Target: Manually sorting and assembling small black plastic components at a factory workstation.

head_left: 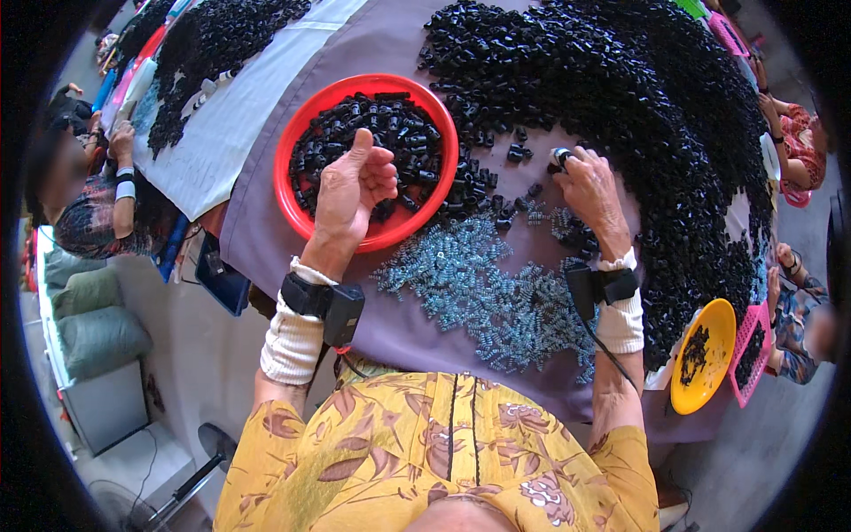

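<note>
Many black parts (409, 137) crowd the red basin (406, 232); the left hand (348, 191) and right hand (589, 186) curl, grasp unclear.

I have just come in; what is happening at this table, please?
A person in yellow has the left hand loosely curled over a red basin of small black parts. The right hand is beside the large black heap; I cannot tell whether it grips anything. Loose bluish springs lie nearer the person. Other people are nearby.

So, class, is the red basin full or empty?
Fairly full: small black parts cover most of the floor inside the red basin.
</note>
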A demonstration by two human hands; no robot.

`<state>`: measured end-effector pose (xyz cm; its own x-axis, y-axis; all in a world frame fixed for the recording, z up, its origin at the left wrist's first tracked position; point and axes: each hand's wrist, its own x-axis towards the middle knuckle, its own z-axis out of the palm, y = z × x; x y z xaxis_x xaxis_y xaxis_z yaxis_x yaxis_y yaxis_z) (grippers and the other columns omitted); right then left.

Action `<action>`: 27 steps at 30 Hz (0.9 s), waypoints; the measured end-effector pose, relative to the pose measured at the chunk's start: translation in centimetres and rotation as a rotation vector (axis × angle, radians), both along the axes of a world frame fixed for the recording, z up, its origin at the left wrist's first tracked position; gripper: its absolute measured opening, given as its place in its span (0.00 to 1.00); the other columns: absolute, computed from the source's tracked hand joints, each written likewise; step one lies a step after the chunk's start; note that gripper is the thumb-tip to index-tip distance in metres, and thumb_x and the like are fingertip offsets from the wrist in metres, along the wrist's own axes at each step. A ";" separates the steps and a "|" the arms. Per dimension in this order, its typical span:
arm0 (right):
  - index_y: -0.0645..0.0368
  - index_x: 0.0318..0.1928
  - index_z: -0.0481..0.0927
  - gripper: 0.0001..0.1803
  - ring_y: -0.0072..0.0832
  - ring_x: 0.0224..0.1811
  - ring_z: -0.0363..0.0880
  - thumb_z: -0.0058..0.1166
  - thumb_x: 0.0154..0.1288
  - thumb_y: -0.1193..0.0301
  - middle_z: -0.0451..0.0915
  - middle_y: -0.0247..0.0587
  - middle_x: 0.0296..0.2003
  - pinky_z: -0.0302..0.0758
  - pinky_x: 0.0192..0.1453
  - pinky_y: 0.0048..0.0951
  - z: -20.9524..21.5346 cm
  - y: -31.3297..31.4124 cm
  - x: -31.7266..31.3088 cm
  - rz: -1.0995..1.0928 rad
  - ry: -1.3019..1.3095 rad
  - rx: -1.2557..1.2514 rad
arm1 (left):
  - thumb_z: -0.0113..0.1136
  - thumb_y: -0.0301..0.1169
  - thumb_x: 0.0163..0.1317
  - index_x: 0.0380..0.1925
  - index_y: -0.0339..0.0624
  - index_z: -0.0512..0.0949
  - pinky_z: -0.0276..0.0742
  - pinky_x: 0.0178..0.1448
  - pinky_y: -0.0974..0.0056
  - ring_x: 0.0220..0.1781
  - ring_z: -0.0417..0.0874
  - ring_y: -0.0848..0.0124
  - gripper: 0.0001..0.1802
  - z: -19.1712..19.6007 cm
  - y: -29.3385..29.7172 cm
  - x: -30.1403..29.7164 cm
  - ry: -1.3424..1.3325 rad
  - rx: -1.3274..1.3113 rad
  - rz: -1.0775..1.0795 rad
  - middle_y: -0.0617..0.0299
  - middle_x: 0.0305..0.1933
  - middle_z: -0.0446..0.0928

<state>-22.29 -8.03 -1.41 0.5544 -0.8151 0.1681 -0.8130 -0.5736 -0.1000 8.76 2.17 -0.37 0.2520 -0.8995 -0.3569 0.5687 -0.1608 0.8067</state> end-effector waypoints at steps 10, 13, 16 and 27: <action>0.62 0.35 0.78 0.09 0.43 0.32 0.77 0.57 0.56 0.70 0.79 0.47 0.30 0.71 0.38 0.36 3.0 3.1 -0.1 -0.011 -0.476 0.208 | 0.56 0.33 0.63 0.40 0.37 0.77 0.78 0.37 0.72 0.32 0.80 0.77 0.11 1.9 -2.0 -8.6 -0.111 -0.106 -0.496 0.62 0.33 0.79; 0.61 0.39 0.78 0.11 0.42 0.35 0.78 0.57 0.58 0.70 0.79 0.48 0.32 0.73 0.39 0.36 3.3 4.3 0.8 0.005 -0.604 0.301 | 0.58 0.32 0.62 0.43 0.36 0.76 0.79 0.39 0.72 0.34 0.81 0.76 0.13 1.5 -1.9 -9.9 -0.071 -0.120 -0.544 0.61 0.35 0.80; 0.61 0.38 0.78 0.10 0.41 0.33 0.78 0.58 0.57 0.70 0.79 0.48 0.30 0.72 0.37 0.35 4.1 5.0 1.2 0.027 -0.679 0.322 | 0.58 0.31 0.61 0.45 0.36 0.76 0.79 0.39 0.72 0.35 0.82 0.75 0.14 1.8 -1.9 -10.7 -0.114 -0.135 -0.542 0.59 0.37 0.80; 0.59 0.31 0.79 0.07 0.41 0.31 0.75 0.59 0.53 0.70 0.78 0.43 0.28 0.69 0.36 0.36 4.0 3.6 0.7 0.108 -0.554 0.195 | 0.56 0.28 0.62 0.43 0.33 0.75 0.81 0.40 0.68 0.36 0.83 0.70 0.12 1.6 -2.2 -10.7 0.014 -0.199 -0.471 0.56 0.37 0.80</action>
<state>-21.55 -4.44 2.58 0.5085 -0.8039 0.3085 -0.5480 -0.5785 -0.6042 -1.94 -0.06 1.25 -0.2008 -0.9652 -0.1676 0.4824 -0.2463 0.8406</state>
